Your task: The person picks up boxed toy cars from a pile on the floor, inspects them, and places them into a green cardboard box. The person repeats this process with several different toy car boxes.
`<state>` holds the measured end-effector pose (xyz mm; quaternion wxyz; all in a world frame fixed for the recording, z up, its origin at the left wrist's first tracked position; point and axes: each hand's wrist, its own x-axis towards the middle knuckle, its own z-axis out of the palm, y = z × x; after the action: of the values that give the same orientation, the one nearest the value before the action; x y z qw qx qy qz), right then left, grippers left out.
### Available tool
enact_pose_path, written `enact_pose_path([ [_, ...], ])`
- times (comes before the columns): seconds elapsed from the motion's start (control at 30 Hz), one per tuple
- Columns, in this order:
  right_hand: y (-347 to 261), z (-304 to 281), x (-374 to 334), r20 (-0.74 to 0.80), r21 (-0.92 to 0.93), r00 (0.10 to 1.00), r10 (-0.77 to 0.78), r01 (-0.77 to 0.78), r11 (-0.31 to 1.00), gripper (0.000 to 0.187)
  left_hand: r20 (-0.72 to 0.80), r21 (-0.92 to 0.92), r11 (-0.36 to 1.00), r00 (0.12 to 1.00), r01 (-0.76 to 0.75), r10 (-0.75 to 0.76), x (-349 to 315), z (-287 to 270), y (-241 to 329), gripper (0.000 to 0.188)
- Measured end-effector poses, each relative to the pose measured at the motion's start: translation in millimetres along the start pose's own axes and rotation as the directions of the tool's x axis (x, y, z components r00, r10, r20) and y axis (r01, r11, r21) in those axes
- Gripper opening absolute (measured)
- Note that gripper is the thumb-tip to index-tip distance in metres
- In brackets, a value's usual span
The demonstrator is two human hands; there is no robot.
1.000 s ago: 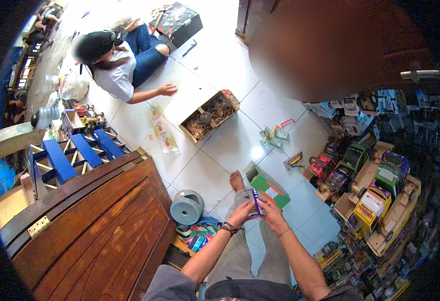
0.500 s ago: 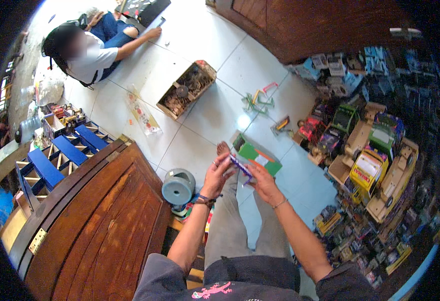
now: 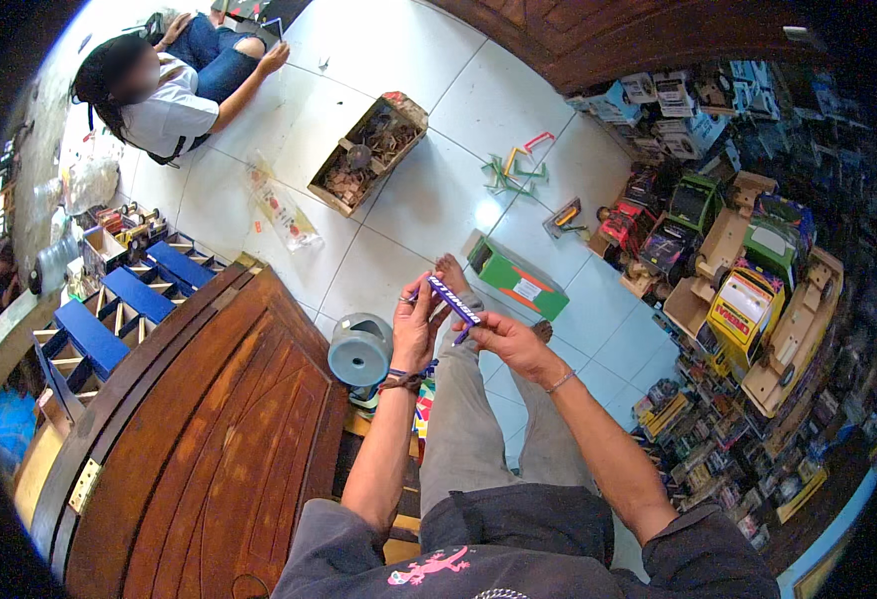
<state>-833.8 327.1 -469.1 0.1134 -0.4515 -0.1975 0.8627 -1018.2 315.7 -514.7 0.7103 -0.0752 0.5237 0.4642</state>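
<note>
Purple strip (image 3: 454,301), just one, held by left hand (image 3: 413,331) and right hand (image 3: 513,344).

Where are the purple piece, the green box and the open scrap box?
Purple piece (image 3: 454,300): head view, middle of its long bar.
Green box (image 3: 501,274): head view, left part of its green face.
Open scrap box (image 3: 330,200): head view, its lower short wall.

1. The head-worn fisheye view looks steeply down past the wearer's T-shirt (image 3: 538,564).
2. Left hand (image 3: 415,331) and right hand (image 3: 511,342) appear fairly near, around mid-frame.
3. Tiled floor (image 3: 408,250) lies farther, beyond both hands.
</note>
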Motion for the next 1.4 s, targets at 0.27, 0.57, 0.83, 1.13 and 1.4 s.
enact_pose_path([
  [0.27, 12.3, -2.7, 1.2, -0.047, -0.183, 0.992, -0.121, 0.11, 0.977, 0.028, 0.13, -0.152, 0.986, 0.991, 0.062, -0.042, 2.5, -5.5, 1.6, 0.038],
  [0.57, 41.7, -32.9, -11.3, -0.309, -0.637, 0.947, -0.09, -0.135, 0.759, 0.042, -0.032, 0.119, 0.95, 0.957, 0.288, -0.287, 22.5, 9.6, -33.3, 0.033],
  [0.83, 116.1, -68.1, -39.0, -0.611, -0.472, 0.72, -0.33, 0.003, 0.881, 0.058, -0.026, 0.216, 0.951, 0.975, 0.22, -0.22, 77.7, 41.6, -62.9, 0.029],
  [1.13, 211.9, -107.9, -120.4, -0.756, -0.352, 0.648, -0.09, -0.288, 0.89, 0.039, -0.243, 0.86, 0.509, 0.859, -0.024, 0.451, 153.7, 15.0, -68.8, 0.057],
  [1.4, 297.7, -121.9, -215.1, -0.698, -0.258, 0.716, -0.011, -0.238, 0.936, 0.042, 0.21, 0.968, -0.176, 0.961, -0.178, 0.181, 18.5, -75.7, -116.1, 0.049],
])
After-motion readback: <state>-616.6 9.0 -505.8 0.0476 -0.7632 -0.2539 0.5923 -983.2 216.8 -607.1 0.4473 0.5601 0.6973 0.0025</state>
